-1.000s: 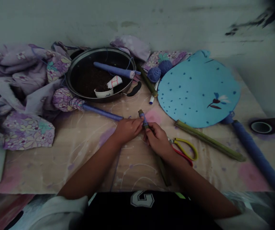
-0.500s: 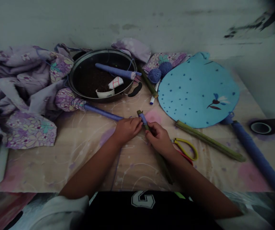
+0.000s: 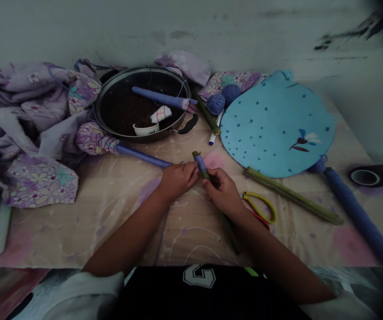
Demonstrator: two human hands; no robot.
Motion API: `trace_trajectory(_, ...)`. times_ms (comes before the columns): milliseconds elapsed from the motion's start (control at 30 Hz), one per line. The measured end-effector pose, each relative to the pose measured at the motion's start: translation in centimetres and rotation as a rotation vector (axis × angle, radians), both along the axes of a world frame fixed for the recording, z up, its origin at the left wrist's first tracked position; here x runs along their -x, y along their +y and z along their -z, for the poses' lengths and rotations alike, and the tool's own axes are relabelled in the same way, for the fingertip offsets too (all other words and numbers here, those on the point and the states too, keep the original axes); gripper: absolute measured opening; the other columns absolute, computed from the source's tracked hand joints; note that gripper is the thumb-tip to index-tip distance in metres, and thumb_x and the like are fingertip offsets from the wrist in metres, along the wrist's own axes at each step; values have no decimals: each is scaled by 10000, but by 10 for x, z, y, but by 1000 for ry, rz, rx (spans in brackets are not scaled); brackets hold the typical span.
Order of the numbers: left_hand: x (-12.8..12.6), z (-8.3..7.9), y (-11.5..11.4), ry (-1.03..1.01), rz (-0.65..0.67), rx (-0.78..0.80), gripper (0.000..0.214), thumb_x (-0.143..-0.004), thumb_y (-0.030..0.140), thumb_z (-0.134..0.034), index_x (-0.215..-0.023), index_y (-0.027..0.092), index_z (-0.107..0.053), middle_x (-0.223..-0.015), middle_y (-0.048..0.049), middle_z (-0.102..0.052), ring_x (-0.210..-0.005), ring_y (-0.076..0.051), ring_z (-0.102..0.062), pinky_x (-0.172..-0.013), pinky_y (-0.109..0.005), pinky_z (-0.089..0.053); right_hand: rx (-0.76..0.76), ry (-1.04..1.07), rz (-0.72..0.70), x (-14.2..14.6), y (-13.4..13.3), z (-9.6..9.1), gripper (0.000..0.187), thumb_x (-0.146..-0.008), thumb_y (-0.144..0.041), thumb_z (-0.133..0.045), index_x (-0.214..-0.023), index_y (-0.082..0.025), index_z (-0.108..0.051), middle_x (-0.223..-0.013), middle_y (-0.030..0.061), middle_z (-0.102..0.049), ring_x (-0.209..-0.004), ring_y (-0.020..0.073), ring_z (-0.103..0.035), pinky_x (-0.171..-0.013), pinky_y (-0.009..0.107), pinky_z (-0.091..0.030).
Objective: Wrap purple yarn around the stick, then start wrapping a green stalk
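Observation:
A green stick with a band of purple yarn near its far tip lies between my hands at the table's middle. My right hand is closed round the stick just below the band. My left hand pinches at the yarn band from the left, fingers together. The stick's lower part runs under my right wrist and is mostly hidden.
Yellow-handled scissors lie right of my right hand. A blue dotted fan with a purple-wrapped handle, another green stick, two yarn balls, a marker, a dark pan, floral cloth and a tape roll surround them.
Hardly anything differs. My hands stay on the stick, with only small shifts of the fingers around the yarn band.

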State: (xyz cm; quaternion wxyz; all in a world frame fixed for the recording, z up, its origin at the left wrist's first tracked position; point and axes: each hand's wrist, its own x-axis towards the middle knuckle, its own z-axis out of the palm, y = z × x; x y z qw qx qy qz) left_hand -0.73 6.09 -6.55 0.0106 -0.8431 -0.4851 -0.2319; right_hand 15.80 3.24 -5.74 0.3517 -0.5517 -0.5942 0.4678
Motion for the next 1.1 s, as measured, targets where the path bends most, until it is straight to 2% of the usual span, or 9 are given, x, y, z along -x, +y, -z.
trace_trajectory(100,0,0,-1,-26,-10,-19,283,-888,321,-389,-922,138,-601,-764,-63,-709,-623,-149,-655,-572,-251,-466,-28,28,-6,2,0,2,205,-784,-277,-539,-971,-199,-512,-960,61,-634,-847,180,-602,-763,338,-481)
trace_trajectory(200,-1,0,-2,-53,-35,-43,308,-890,360,-410,-947,126,-602,-757,-64,-713,-649,-151,-665,-590,-247,-472,-50,44,-3,4,0,3,255,-777,-254,-546,-1018,-195,-484,-1007,72,-631,-888,169,-610,-820,342,-476)
trace_trajectory(333,-1,1,-2,-78,-35,-70,301,-893,353,-424,-973,126,-604,-787,-63,-722,-676,-146,-674,-611,-240,-481,-75,0,21,5,-1,2,278,-757,-257,-564,-1011,-188,-474,-977,80,-630,-861,177,-614,-784,342,-483)
trace_trajectory(500,0,2,-1,-62,-26,-89,304,-890,332,-440,-1048,118,-589,-886,-72,-731,-713,-142,-683,-636,-237,-492,-151,-130,14,4,-3,3,198,-733,-259,-573,-909,-190,-512,-855,55,-622,-755,183,-584,-704,342,-468)
trace_trajectory(733,-3,1,-1,-16,-38,-45,251,-889,285,-426,-956,140,-619,-771,-51,-727,-608,-144,-661,-554,-235,-456,-324,-268,-4,4,-4,5,117,-709,-189,-551,-826,-190,-556,-826,62,-611,-751,192,-567,-686,330,-459)
trace_trajectory(967,-4,2,-1,-6,-55,-1,268,-898,285,-398,-944,142,-620,-745,-45,-717,-583,-123,-639,-537,-213,-436,-429,-327,-28,5,-6,3,129,-751,-181,-530,-868,-180,-583,-837,87,-608,-795,217,-572,-721,372,-474)
trace_trajectory(1100,-2,2,0,-13,-44,10,293,-904,304,-382,-942,135,-619,-785,-69,-719,-627,-132,-648,-572,-223,-449,-465,-324,-14,6,-7,2,204,-808,-207,-490,-973,-168,-604,-911,107,-597,-858,218,-576,-772,387,-479)
